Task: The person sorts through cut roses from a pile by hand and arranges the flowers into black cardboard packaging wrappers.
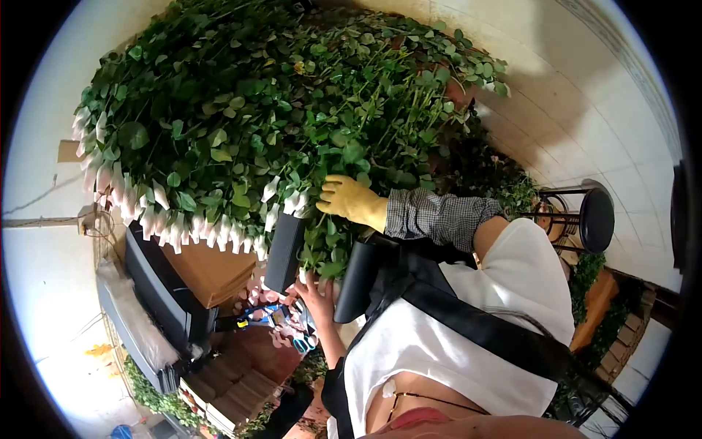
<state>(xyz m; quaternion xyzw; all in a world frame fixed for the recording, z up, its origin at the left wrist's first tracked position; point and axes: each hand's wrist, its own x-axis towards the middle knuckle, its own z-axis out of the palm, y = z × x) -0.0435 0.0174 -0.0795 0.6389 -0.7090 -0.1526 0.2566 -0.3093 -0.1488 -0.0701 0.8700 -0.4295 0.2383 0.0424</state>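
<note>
My left hand, bare, is below the leafy rose stems between two dark padded blocks. Its fingers are apart, their tips by the lowest leaves and a pale wrapped bud. My right hand wears a yellow rubber glove under a checked sleeve. It rests palm down on the foliage with its fingers spread. One grey block stands left of the stems, a black one right of them. White-wrapped buds show just left of the glove. What lies beneath each palm is hidden.
A large heap of leafy roses fills the top, wrapped buds along its left edge. Cardboard and dark panels stand lower left. Blue-handled scissors lie among petals below. A black round stool stands at right.
</note>
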